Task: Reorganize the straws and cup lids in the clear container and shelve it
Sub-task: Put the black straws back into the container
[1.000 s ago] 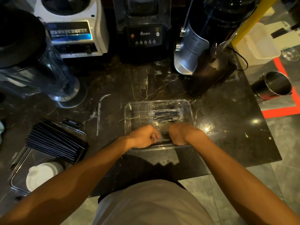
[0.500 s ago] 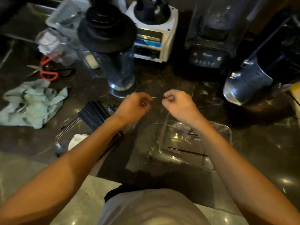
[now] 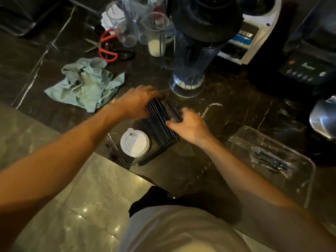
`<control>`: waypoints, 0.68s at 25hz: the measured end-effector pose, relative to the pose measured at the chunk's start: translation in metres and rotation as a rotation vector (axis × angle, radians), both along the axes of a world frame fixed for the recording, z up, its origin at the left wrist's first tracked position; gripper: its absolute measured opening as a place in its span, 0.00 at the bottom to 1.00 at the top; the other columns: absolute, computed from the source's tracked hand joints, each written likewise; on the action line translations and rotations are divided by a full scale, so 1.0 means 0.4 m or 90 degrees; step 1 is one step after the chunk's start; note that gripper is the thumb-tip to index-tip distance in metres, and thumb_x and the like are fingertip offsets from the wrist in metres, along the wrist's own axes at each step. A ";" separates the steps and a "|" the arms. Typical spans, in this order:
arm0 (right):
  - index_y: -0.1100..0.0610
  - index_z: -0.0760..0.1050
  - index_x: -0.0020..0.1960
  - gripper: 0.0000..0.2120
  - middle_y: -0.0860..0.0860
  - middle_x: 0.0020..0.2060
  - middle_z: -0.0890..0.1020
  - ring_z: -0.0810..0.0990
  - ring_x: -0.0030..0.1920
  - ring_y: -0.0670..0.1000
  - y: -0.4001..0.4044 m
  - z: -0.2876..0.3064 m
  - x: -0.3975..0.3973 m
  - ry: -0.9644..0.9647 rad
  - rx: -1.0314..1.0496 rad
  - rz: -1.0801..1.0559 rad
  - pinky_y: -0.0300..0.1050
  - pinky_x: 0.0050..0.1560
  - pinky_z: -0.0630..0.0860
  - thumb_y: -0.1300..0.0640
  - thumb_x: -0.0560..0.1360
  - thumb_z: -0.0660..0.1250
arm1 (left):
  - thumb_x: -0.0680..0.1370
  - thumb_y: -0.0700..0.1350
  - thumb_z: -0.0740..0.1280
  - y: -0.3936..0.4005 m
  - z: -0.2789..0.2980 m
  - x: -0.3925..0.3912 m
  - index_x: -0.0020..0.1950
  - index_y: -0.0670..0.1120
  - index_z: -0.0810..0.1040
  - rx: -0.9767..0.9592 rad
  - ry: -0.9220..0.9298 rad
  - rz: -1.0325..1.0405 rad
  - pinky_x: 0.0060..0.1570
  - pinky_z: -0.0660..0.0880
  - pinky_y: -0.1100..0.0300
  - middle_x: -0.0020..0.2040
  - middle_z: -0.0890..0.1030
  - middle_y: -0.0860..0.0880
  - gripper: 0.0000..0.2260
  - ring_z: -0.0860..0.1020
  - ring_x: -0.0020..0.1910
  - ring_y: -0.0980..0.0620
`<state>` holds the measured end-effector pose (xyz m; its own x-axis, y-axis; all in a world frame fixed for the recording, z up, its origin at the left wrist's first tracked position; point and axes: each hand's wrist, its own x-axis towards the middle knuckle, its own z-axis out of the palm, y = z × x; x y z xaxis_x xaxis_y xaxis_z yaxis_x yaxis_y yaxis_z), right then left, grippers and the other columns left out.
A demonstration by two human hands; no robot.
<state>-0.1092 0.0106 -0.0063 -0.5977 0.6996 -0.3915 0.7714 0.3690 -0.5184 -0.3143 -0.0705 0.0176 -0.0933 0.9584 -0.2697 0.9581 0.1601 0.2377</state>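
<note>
Straws [image 3: 160,122] bundled dark, left hand [image 3: 137,102] and right hand [image 3: 189,122] both grasping them, cup lid [image 3: 135,142] beside

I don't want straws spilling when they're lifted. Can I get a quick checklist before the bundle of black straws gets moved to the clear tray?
1. Left hand on the black straws, far end: ok.
2. Right hand on the bundle's right side: ok.
3. Firm grip around all straws: cannot tell.
4. Clear tray within reach on the right: ok.
5. Tray free of contents: not ok, wrapped straws lie inside.
6. White cup lid clear of the lift path: ok, beside the bundle.
</note>
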 end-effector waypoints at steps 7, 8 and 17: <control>0.62 0.70 0.68 0.42 0.59 0.65 0.75 0.73 0.68 0.60 -0.092 -0.069 -0.084 -0.068 0.060 -0.051 0.56 0.61 0.74 0.35 0.67 0.77 | 0.71 0.51 0.78 -0.005 -0.086 -0.072 0.80 0.52 0.64 -0.060 0.045 -0.127 0.67 0.70 0.38 0.79 0.66 0.44 0.40 0.66 0.76 0.39; 0.62 0.69 0.69 0.43 0.59 0.66 0.74 0.72 0.68 0.60 -0.097 -0.077 -0.092 -0.082 0.071 -0.049 0.56 0.61 0.74 0.35 0.66 0.77 | 0.72 0.51 0.78 -0.005 -0.096 -0.076 0.80 0.52 0.63 -0.056 0.052 -0.144 0.67 0.69 0.38 0.79 0.65 0.44 0.40 0.66 0.76 0.40; 0.64 0.67 0.69 0.48 0.59 0.64 0.71 0.71 0.65 0.61 -0.131 -0.125 -0.124 -0.190 0.163 0.017 0.56 0.60 0.73 0.35 0.62 0.79 | 0.73 0.53 0.75 0.045 -0.149 -0.077 0.82 0.50 0.58 -0.079 0.082 -0.301 0.76 0.59 0.38 0.82 0.62 0.45 0.42 0.58 0.81 0.43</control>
